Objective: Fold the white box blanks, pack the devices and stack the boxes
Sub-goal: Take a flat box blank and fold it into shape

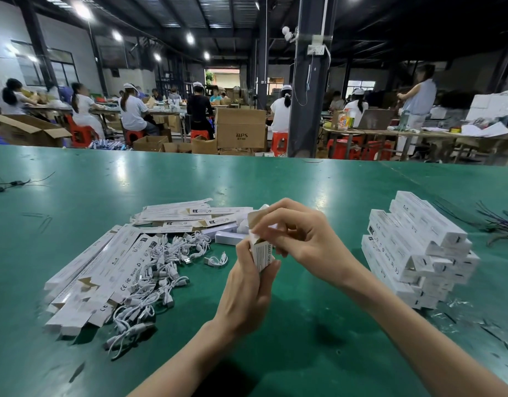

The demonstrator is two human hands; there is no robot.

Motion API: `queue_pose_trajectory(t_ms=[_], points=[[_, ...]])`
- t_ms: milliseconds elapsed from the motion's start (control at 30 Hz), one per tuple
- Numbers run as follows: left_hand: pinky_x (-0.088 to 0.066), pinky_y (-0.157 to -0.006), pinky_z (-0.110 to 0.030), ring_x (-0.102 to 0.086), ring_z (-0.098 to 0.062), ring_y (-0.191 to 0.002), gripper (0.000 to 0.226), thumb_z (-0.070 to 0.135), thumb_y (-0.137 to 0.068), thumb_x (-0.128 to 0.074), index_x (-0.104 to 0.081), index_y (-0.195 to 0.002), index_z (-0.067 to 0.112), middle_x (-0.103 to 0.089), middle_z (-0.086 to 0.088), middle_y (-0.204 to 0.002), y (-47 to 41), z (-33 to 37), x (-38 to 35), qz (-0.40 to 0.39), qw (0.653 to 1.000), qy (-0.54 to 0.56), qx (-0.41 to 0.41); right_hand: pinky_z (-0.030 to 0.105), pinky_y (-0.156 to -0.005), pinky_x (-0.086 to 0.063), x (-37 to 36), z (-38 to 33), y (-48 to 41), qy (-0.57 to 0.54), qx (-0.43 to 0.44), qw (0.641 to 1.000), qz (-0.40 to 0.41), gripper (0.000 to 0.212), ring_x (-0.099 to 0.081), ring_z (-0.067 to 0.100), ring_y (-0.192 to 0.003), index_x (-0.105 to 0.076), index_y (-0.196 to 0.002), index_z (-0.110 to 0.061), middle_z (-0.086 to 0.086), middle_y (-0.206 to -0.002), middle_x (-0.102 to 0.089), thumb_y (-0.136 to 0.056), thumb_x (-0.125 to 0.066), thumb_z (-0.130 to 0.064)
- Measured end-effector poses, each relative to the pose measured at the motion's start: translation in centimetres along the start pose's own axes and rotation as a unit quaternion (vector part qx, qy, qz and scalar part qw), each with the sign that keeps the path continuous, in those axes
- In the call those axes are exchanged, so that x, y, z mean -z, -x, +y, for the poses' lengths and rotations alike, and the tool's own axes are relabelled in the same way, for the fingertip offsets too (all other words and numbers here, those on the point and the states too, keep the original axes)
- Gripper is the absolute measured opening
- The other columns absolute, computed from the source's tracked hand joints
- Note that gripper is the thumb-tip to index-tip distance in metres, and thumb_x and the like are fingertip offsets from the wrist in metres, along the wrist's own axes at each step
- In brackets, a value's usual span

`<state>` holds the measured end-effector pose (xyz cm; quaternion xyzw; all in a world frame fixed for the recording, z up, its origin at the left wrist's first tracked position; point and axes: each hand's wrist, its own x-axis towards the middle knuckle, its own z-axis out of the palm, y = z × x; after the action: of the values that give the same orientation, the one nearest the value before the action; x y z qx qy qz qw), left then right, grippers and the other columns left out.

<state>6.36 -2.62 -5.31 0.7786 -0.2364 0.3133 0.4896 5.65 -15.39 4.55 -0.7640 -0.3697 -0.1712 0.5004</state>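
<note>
My left hand [248,285] grips a long white box [262,253] upright at the table's middle, its top end open. My right hand [297,239] pinches the box's top flap [255,217] from the right. Flat white box blanks [103,270] lie fanned at the left, and more blanks [189,214] lie behind them. A tangle of white cables [158,270] sits beside the blanks. White bar devices [227,234] lie just behind my hands. A stack of closed white boxes [416,247] stands at the right.
The green table [304,181] stretches far back. Dark wire scraps [502,222] lie at the far right, black wires [12,183] at the far left. Clear plastic scraps [459,305] lie by the stack. Seated workers [132,110] and cardboard cartons [241,128] fill the hall behind.
</note>
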Motion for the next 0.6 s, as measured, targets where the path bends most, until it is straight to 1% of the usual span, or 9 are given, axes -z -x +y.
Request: queue_pose_trajectory(t_ms=[33,100,200,333,400,433,500,567,600], points=[[-0.034,-0.053,-0.032,-0.049,-0.011,-0.059,0.025,0.032,-0.091,-0.049,-0.028,-0.104,0.033,-0.055,0.005,-0.080,0.0,0.0,0.0,-0.001,1.000,0.001,-0.003,0.046,-0.055,-0.047,0.2,0.0,0.0,-0.003,-0.005,1.000,-0.001,0.006,-0.054,0.037,-0.064,-0.070,-0.086,0.002,0.010,-0.098,-0.065,-0.086,-0.065,-0.001],[-0.029,-0.052,-0.020,-0.050,-0.003,-0.061,0.024,0.029,-0.091,-0.050,-0.030,-0.103,0.034,-0.052,0.014,-0.078,-0.1,-0.1,0.0,-0.004,1.000,-0.001,-0.009,0.033,-0.057,-0.051,0.4,0.0,-0.1,-0.020,-0.019,1.000,-0.005,0.006,-0.059,0.026,-0.066,-0.069,-0.086,0.002,0.011,-0.094,-0.064,-0.087,-0.063,0.004],[-0.027,-0.054,-0.022,-0.050,-0.001,-0.062,0.029,0.029,-0.092,-0.050,-0.025,-0.103,0.038,-0.050,0.018,-0.078,-0.1,-0.3,-0.1,-0.004,1.000,-0.005,-0.009,0.020,-0.058,-0.048,0.6,0.1,-0.2,-0.059,-0.033,0.998,-0.013,0.012,-0.058,0.009,-0.063,-0.070,-0.088,-0.001,0.015,-0.092,-0.063,-0.088,-0.060,0.006],[-0.030,-0.054,-0.016,-0.050,0.000,-0.062,0.032,0.028,-0.092,-0.050,-0.024,-0.109,0.034,-0.053,0.018,-0.082,0.0,-0.3,-0.2,-0.010,1.000,-0.006,-0.017,0.019,-0.058,-0.048,0.6,0.1,-0.3,-0.051,-0.047,0.997,-0.017,0.010,-0.059,0.007,-0.063,-0.070,-0.088,-0.003,0.000,-0.087,-0.064,-0.088,-0.063,0.004],[-0.036,-0.057,-0.026,-0.050,-0.007,-0.063,0.031,0.029,-0.092,-0.049,-0.026,-0.113,0.031,-0.057,0.010,-0.089,0.0,-0.3,-0.1,-0.020,1.000,0.001,-0.018,0.023,-0.058,-0.049,0.9,0.1,-0.3,-0.056,-0.060,0.996,-0.028,0.017,-0.057,0.011,-0.062,-0.064,-0.091,-0.014,-0.010,-0.079,-0.062,-0.087,-0.066,0.002],[-0.039,-0.057,-0.030,-0.052,-0.013,-0.064,0.033,0.029,-0.092,-0.049,-0.025,-0.114,0.031,-0.059,0.004,-0.093,0.1,-0.2,-0.1,-0.024,1.000,0.002,-0.020,0.027,-0.057,-0.050,1.1,0.0,-0.3,-0.069,-0.068,0.995,-0.033,0.023,-0.056,0.014,-0.063,-0.058,-0.093,-0.019,-0.010,-0.078,-0.060,-0.086,-0.066,0.002],[-0.039,-0.059,-0.030,-0.053,-0.019,-0.066,0.038,0.028,-0.091,-0.049,-0.023,-0.117,0.036,-0.060,0.000,-0.097,0.1,-0.1,0.0,-0.024,0.999,-0.009,-0.031,0.030,-0.054,-0.050,1.5,-0.1,-0.4,-0.110,-0.087,0.989,-0.043,0.036,-0.054,0.019,-0.066,-0.046,-0.101,-0.022,0.000,-0.083,-0.057,-0.086,-0.067,0.003],[-0.035,-0.059,-0.027,-0.051,-0.017,-0.065,0.038,0.028,-0.091,-0.049,-0.023,-0.118,0.037,-0.059,0.001,-0.095,0.2,0.0,0.0,-0.028,0.999,-0.017,-0.039,0.028,-0.054,-0.050,1.8,-0.2,-0.4,-0.128,-0.103,0.985,-0.062,0.046,-0.054,0.019,-0.065,-0.042,-0.111,-0.024,0.003,-0.086,-0.057,-0.085,-0.066,0.006],[-0.034,-0.058,-0.027,-0.051,-0.018,-0.065,0.037,0.028,-0.091,-0.049,-0.026,-0.119,0.031,-0.058,0.001,-0.095,0.2,0.0,-0.1,-0.033,0.999,-0.018,-0.038,0.027,-0.055,-0.050,1.9,-0.3,-0.5,-0.117,-0.105,0.985,-0.075,0.049,-0.055,0.019,-0.065,-0.045,-0.116,-0.024,0.001,-0.085,-0.057,-0.085,-0.065,0.007]])
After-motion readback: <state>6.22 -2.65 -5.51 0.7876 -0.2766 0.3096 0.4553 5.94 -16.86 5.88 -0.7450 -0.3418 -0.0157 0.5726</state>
